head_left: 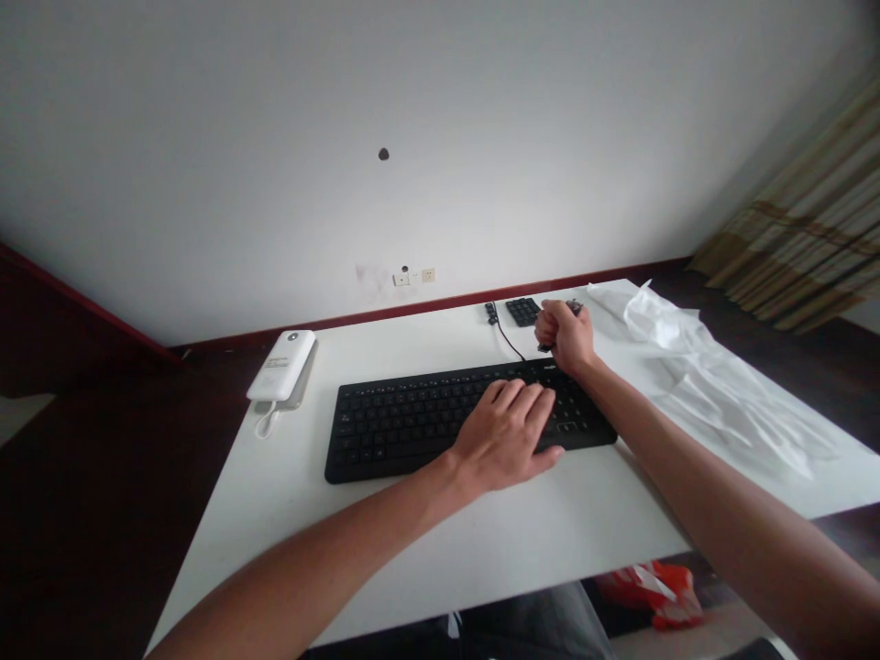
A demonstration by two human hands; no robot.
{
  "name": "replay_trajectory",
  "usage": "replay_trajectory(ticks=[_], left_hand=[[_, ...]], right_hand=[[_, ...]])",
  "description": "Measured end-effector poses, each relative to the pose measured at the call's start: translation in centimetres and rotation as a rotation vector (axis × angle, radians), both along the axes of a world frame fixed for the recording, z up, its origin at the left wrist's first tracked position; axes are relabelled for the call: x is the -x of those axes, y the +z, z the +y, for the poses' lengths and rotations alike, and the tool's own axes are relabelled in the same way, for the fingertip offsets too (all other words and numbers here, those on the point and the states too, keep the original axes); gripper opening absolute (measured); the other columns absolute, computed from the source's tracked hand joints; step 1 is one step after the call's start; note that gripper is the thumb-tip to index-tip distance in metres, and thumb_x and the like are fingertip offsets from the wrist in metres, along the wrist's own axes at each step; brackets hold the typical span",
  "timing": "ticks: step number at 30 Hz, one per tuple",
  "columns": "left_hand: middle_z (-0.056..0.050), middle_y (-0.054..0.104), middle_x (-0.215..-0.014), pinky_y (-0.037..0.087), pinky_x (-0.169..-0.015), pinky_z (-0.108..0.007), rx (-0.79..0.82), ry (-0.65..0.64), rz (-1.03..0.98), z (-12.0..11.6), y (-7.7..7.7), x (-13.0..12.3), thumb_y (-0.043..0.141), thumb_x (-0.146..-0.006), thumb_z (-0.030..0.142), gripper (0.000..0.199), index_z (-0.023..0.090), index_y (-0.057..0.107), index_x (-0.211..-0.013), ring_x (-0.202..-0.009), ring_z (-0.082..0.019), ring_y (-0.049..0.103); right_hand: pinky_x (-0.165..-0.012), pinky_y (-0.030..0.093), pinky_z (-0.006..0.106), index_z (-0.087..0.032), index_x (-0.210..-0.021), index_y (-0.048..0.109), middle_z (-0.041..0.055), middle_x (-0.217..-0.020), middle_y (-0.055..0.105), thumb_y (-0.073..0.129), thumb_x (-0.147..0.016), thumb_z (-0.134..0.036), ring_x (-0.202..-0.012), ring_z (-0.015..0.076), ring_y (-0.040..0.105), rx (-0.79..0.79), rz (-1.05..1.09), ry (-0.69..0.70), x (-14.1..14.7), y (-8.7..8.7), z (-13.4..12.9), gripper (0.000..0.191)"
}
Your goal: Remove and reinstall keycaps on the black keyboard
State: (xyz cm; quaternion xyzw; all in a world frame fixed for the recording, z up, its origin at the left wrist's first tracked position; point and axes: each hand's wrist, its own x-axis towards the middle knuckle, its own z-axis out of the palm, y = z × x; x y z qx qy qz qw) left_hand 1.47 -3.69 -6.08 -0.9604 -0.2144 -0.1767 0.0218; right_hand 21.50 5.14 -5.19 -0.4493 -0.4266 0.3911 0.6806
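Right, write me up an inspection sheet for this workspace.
Surface: white table, light and plain-topped.
Work items: black keyboard, lying flat; small dark object, mostly hidden in the right hand, too covered to identify.
Clutter: black key block beyond the keyboard; crumpled plastic wrapping at right; white device at left, on a grey item.
Hands: left hand spread over the keyboard's right part; right closed near its far right corner.
Cables: dark cable behind the keyboard; white cord at the device.
Surroundings: wall socket, curtain, red bag low down.
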Motion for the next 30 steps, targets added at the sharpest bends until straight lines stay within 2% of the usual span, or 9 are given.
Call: replay_trajectory(ticks=[3,5,13,17,21,23,25,27,30], left_hand=[[-0.023,0.049,-0.155,0.033,-0.12,-0.048,-0.006,0.198,0.003,-0.1,-0.7,-0.1,0.044,-0.101,0.067,0.084,0.001,0.043,-0.153,-0.141,-0.034,0.046],[-0.024,0.047,-0.157,0.031,-0.122,-0.05,-0.006,0.242,0.012,-0.2,-1.1,-0.1,0.041,-0.101,0.069,0.086,0.0,0.044,-0.153,-0.144,-0.035,0.044],[-0.02,0.052,-0.154,0.032,-0.122,-0.051,0.013,0.238,-0.001,-0.1,-1.4,-0.1,0.04,-0.1,0.069,0.082,0.004,0.048,-0.151,-0.142,-0.034,0.046],[-0.018,0.051,-0.156,0.034,-0.12,-0.052,0.033,0.255,-0.012,-0.2,-1.3,0.0,0.042,-0.1,0.068,0.082,0.008,0.042,-0.156,-0.142,-0.034,0.044],[-0.019,0.051,-0.155,0.035,-0.119,-0.053,0.049,0.253,-0.017,-0.2,-1.3,0.0,0.041,-0.1,0.068,0.082,0.008,0.042,-0.156,-0.141,-0.034,0.045],[-0.019,0.051,-0.155,0.035,-0.119,-0.053,0.044,0.253,-0.021,-0.2,-1.4,0.0,0.04,-0.1,0.068,0.082,0.008,0.042,-0.156,-0.141,-0.034,0.045],[-0.019,0.052,-0.154,0.036,-0.118,-0.053,0.041,0.254,-0.024,-0.2,-1.4,0.0,0.041,-0.1,0.068,0.081,0.008,0.044,-0.155,-0.14,-0.035,0.046],[-0.019,0.053,-0.153,0.037,-0.118,-0.053,0.038,0.254,-0.028,-0.2,-1.3,0.0,0.042,-0.1,0.068,0.08,0.009,0.046,-0.154,-0.14,-0.035,0.046],[-0.018,0.052,-0.152,0.038,-0.117,-0.053,0.034,0.249,-0.029,-0.2,-1.3,0.1,0.043,-0.099,0.068,0.078,0.013,0.046,-0.154,-0.139,-0.034,0.046]], right_hand=[[-0.034,0.018,0.026,-0.027,-0.056,0.027,-0.0079,-0.048,0.025,0.075,-0.079,-0.044,-0.042,0.0082,0.019,-0.012,0.005,-0.073,-1.1,-0.5,0.6,0.056],[-0.034,0.018,0.026,-0.026,-0.056,0.028,-0.0076,-0.048,0.027,0.075,-0.079,-0.042,-0.042,0.0078,0.02,-0.015,0.01,-0.113,-1.6,-0.9,0.9,0.055],[-0.035,0.026,0.025,-0.026,-0.055,0.032,-0.0054,-0.044,0.037,0.069,-0.083,-0.045,-0.039,0.0089,0.03,0.01,-0.161,-0.163,-1.5,-2.0,1.1,0.05],[-0.042,0.029,0.027,-0.024,-0.054,0.041,-0.0026,-0.046,0.042,0.063,-0.089,-0.043,-0.045,0.0114,0.036,-0.002,-0.438,-0.191,-0.9,-1.2,0.2,0.046],[-0.05,0.027,0.029,-0.022,-0.055,0.041,-0.0034,-0.051,0.038,0.061,-0.093,-0.043,-0.052,0.0117,0.034,-0.053,-0.703,-0.262,-0.5,-0.3,-0.5,0.048],[-0.052,0.03,0.029,-0.021,-0.059,0.05,-0.0026,-0.052,0.045,0.063,-0.094,-0.047,-0.053,0.0129,0.04,-0.036,-0.776,-0.309,-0.5,-0.3,-0.4,0.045],[-0.058,0.038,0.029,-0.019,-0.072,0.066,0.0007,-0.06,0.061,0.063,-0.094,-0.049,-0.058,0.0165,0.053,-0.005,-0.838,-0.321,-0.8,-0.7,-0.1,0.037],[-0.069,0.048,0.031,-0.019,-0.091,0.076,0.0055,-0.08,0.076,0.063,-0.095,-0.047,-0.073,0.0221,0.067,0.0,-0.913,-0.298,-1.2,-1.2,0.4,0.031],[-0.086,0.052,0.036,-0.021,-0.103,0.08,0.0094,-0.106,0.08,0.063,-0.095,-0.04,-0.092,0.0271,0.073,-0.016,-1.075,-0.228,-1.6,-1.8,1.2,0.027]])
